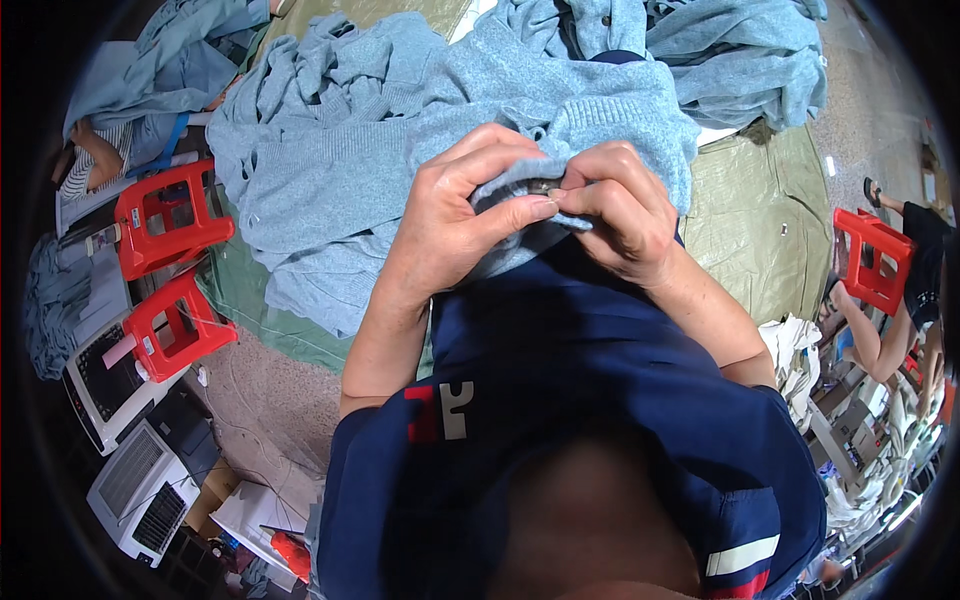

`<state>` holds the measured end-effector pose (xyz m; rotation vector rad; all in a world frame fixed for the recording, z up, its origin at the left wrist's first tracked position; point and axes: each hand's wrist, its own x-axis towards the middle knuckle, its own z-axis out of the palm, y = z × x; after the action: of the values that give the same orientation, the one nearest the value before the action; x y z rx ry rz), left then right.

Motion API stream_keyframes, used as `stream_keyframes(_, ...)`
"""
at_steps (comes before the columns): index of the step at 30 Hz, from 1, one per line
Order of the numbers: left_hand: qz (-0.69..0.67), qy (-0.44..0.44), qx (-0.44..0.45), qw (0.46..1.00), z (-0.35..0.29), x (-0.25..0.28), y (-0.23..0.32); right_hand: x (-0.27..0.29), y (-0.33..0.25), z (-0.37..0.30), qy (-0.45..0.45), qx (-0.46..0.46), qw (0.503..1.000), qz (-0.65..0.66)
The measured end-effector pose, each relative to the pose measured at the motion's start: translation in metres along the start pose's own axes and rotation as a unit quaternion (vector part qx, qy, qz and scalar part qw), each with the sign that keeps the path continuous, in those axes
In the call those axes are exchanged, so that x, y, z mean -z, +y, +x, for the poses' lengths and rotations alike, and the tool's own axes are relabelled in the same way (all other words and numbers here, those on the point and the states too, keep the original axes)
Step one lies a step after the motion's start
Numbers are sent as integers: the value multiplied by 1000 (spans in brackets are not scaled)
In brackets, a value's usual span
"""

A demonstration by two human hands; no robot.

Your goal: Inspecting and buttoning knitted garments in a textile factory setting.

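Note:
A light blue knitted sweater (pixel 610 115) lies bunched in front of me, with part of it raised toward my chest. My left hand (pixel 455 205) grips a folded edge of the knit, its thumb pressed along the inside. On the same edge, my right hand (pixel 625 210) pinches with thumb and forefinger, close to the left thumb tip. Between the two hands a small dark round piece (pixel 541 187), which looks like a button, shows against the fabric. The fingers hide part of it, and whether a thread or tool is there cannot be made out.
More light blue knitwear (pixel 340 150) is heaped to the left and far side on a green sheet (pixel 760 220). Red plastic stools (pixel 178 215) stand at the left, and another red stool (pixel 872 260) at the right. Other people sit at both sides, near a white machine (pixel 145 490) and piled cloth.

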<state>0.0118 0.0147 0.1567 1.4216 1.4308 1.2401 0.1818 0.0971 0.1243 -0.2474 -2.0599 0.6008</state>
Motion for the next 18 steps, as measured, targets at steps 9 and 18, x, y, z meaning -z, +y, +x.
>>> stream_keyframes(9, 119, 20, -125, 985, -5, 1, -12, -16, -1, 1, 65, -289, 917, 266)
stream_keyframes(18, 142, 8, -152, 978, -17, 7, -31, -18, 12, -12, -107, -267, 929, 232)
